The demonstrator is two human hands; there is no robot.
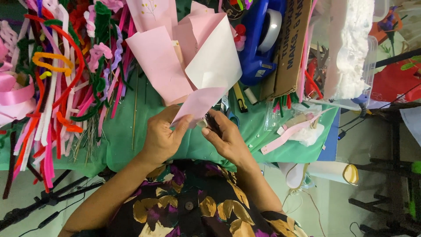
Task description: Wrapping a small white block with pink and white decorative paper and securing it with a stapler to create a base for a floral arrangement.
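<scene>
My left hand [162, 136] grips the lower end of a bundle of pink paper sheets [193, 61] folded into a cone-like wrap that fans out away from me. My right hand [226, 136] is at the same lower end, its fingers pinching a small dark object [212, 120] against the paper; I cannot tell what that object is. Both hands are above a green cloth [131, 140] covering the table.
A heap of coloured pipe cleaners [61, 79] and pink ribbon [13, 92] lies at the left. A blue tape dispenser [258, 39], a cardboard box [291, 44] and a clear tub of white stuffing [348, 48] stand at the far right. Pink paper strips [285, 136] lie right of my hands.
</scene>
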